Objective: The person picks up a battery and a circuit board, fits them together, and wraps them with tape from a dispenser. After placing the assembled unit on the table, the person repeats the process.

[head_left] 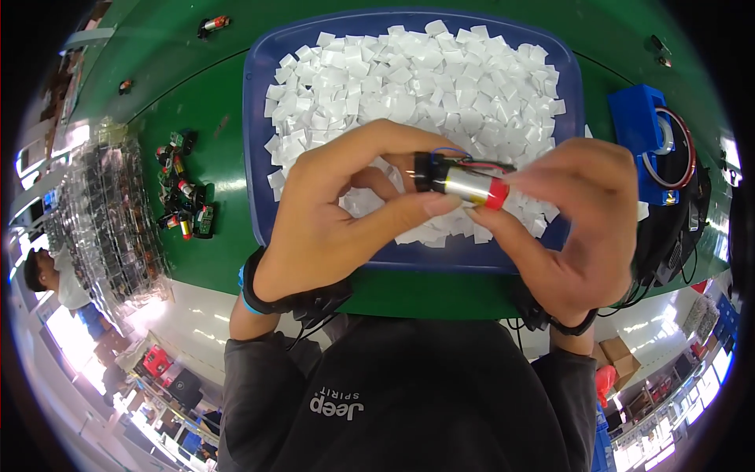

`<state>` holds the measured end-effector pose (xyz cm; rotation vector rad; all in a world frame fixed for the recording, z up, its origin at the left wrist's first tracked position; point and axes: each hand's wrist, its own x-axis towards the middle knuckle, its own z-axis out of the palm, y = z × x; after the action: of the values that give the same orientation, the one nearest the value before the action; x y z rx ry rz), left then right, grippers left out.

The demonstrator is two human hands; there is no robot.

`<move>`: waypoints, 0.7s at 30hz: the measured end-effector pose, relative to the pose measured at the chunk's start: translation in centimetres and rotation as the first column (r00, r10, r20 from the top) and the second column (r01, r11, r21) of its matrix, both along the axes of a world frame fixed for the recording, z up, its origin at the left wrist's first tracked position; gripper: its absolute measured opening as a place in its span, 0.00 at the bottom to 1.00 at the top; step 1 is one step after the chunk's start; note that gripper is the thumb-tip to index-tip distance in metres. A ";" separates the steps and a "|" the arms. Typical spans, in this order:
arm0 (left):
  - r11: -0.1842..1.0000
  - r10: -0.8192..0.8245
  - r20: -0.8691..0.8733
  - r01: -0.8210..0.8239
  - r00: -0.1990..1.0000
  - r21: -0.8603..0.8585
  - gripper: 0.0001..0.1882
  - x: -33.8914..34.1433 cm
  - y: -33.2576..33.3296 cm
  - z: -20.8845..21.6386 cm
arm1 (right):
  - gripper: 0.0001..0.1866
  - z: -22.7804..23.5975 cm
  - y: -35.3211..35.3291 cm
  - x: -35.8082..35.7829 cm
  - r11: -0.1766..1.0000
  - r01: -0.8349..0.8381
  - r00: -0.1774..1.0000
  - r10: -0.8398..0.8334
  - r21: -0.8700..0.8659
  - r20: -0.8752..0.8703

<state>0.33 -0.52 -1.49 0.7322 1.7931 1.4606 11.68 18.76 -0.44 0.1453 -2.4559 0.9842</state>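
Note:
Above the bin I hold a small cylindrical battery assembly point(469, 187), silver with a red end, a black end and thin blue and red wires along its top. My left hand point(314, 204) pinches it by the black end between thumb and fingers. At the red end is my right hand point(586, 224), its thumb below and its fingers above, closed on that end and smeared by motion. Beneath both hands lies a heap of small white square pieces point(425, 71) in a shallow dark-blue bin point(255, 102). Both wrists wear black bands.
Several battery and circuit-board assemblies point(185, 189) lie left of the bin on the green table point(228, 149). Beyond them stand stacked clear plastic trays point(110, 212). A blue tape dispenser point(633, 118) stands at the right, near black cables. Another person point(67, 283) is at the far left.

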 end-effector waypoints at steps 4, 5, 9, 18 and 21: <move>0.973 0.090 -0.058 -0.075 0.994 0.220 0.18 0.1 0.1 -1.2 | 0.23 -0.9 -0.8 1.0 0.884 0.038 0.992 0.024 -0.467 0.127; 0.972 0.082 -0.078 -0.062 0.994 0.227 0.19 0.2 0.2 -1.3 | 0.23 -1.0 -1.0 1.0 0.882 0.048 0.992 0.013 -0.468 0.127; 0.973 0.050 -0.097 -0.027 0.994 0.229 0.20 0.3 0.2 -1.4 | 0.22 -1.6 -1.6 0.7 0.912 0.019 0.997 0.015 -0.411 0.080; 0.966 0.070 -0.285 0.006 0.956 0.258 0.19 0.8 0.2 -1.9 | 0.20 -2.2 -1.3 0.7 0.892 -0.067 0.997 0.073 -0.446 -0.004; 0.961 0.060 -0.223 0.004 0.973 0.276 0.19 1.1 0.3 -1.9 | 0.20 -2.1 -1.7 0.8 0.879 -0.049 0.998 0.063 -0.474 0.014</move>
<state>1.47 -0.21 -3.35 1.0576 1.7925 1.7254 12.51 17.02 -2.57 0.0352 -2.1660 1.5890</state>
